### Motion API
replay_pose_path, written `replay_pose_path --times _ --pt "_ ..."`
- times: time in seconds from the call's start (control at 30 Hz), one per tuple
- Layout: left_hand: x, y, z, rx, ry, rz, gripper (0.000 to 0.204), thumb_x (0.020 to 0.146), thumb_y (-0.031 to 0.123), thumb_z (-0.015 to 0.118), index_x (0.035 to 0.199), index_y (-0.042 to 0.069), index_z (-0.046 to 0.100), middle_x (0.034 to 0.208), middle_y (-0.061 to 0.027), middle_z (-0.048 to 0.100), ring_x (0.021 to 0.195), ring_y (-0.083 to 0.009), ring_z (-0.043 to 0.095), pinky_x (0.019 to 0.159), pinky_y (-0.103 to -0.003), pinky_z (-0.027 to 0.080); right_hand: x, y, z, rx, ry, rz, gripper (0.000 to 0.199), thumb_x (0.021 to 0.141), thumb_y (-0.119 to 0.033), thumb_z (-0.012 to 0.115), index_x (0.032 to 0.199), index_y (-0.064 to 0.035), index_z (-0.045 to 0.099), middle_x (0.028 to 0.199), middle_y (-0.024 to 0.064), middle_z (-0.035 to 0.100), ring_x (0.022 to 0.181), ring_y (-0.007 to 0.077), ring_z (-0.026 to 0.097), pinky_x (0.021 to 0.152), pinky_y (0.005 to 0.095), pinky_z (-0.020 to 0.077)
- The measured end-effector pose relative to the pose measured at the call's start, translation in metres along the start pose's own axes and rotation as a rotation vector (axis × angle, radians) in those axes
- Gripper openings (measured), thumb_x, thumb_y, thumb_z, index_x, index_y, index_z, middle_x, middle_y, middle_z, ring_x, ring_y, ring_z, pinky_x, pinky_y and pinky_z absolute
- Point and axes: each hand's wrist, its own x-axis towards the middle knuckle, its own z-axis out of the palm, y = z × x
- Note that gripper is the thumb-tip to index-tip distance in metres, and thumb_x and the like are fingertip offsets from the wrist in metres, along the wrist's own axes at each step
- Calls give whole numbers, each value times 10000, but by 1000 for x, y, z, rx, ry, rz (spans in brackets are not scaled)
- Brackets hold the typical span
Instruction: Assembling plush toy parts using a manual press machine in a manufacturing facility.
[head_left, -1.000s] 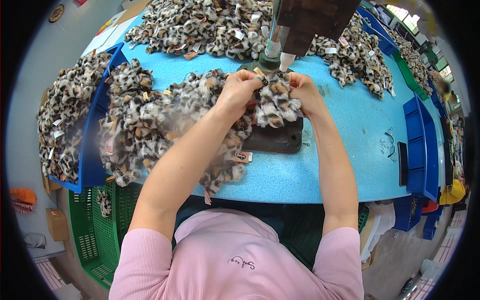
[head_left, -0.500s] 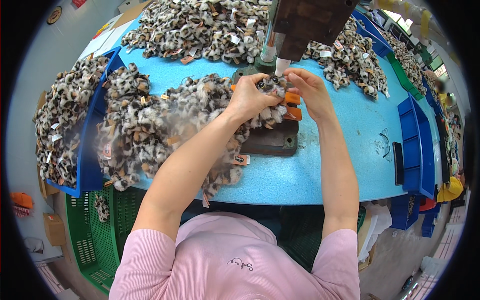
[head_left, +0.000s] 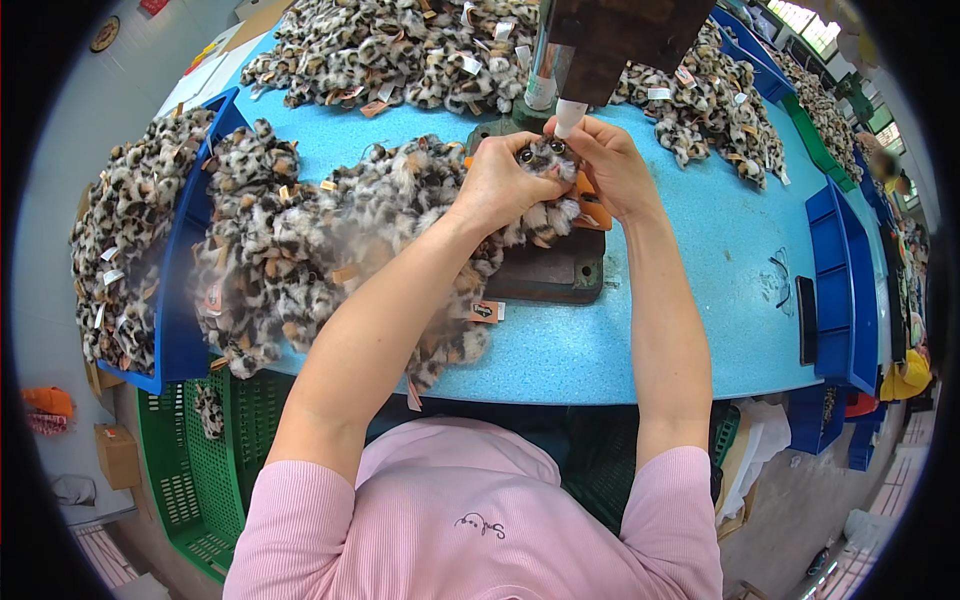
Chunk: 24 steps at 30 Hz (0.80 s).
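Observation:
A spotted plush toy (head_left: pixel 548 165) with round shiny eyes is held face up over the dark metal base of a press (head_left: pixel 545 272). My left hand (head_left: pixel 495 185) is wrapped round the left side of its head, thumb under the face. On the other side, my right hand (head_left: pixel 615 168) has its fingers and thumb closed at the head's upper right edge. Just above the eyes is the press's white tip (head_left: pixel 570 116), close to my right fingertips. Orange pieces (head_left: pixel 594 203) sit on the base beside the toy, partly hidden by my right hand.
Spotted plush skins lie heaped left of my forearm (head_left: pixel 290 265), at the back (head_left: pixel 400 55) and far right (head_left: pixel 715 110). A full blue bin (head_left: pixel 188 260) stands left. Eyeglasses (head_left: pixel 780 277), a dark phone-like slab (head_left: pixel 806 320) and a blue tray (head_left: pixel 840 290) are right. Green baskets (head_left: pixel 185 470) are below.
My right hand has closed in on the toy's head, its fingers now drawn together near the white tip. The toy's face has turned a little, showing both eyes more fully.

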Motion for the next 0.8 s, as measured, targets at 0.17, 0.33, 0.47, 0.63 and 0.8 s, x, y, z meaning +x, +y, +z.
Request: replay_pose_path --times 0.17,0.33,0.47,0.63,0.8 --pt "-1 3 1 -11 27 -8 366 616 120 722 924 -35 599 725 -49 613 644 -58 527 592 -217 451 -2 0 1 121 -31 28 269 843 -212 557 980 20 558 887 53 569 764 101 556 652 243 493" --pt "-3 9 0 22 28 3 443 615 137 742 969 -63 568 761 -60 615 682 -66 540 632 -218 464 3 2 -3 48 -19 57 246 854 -188 535 988 17 555 887 58 568 749 101 556 632 229 489" --pt "-2 7 0 -28 9 -28 476 608 140 745 979 -88 552 766 -72 612 685 -71 543 629 -215 464 -7 -3 11 52 27 0 141 861 -149 497 882 -14 533 808 3 533 709 56 488 610 189 424" --pt "-5 7 1 -11 20 -46 365 630 86 729 935 -45 578 769 -55 616 686 -65 544 616 -206 468 -13 4 15 -129 166 -114 170 866 -182 480 827 -37 560 745 -39 513 675 41 441 600 194 390" --pt "2 1 5 -49 -17 -22 296 653 33 715 913 -26 586 804 -67 629 696 -78 570 639 -227 499 -48 -151 -43 -1203 1146 -212 283 880 -276 451 924 -42 605 784 41 582 733 127 555 577 273 427"
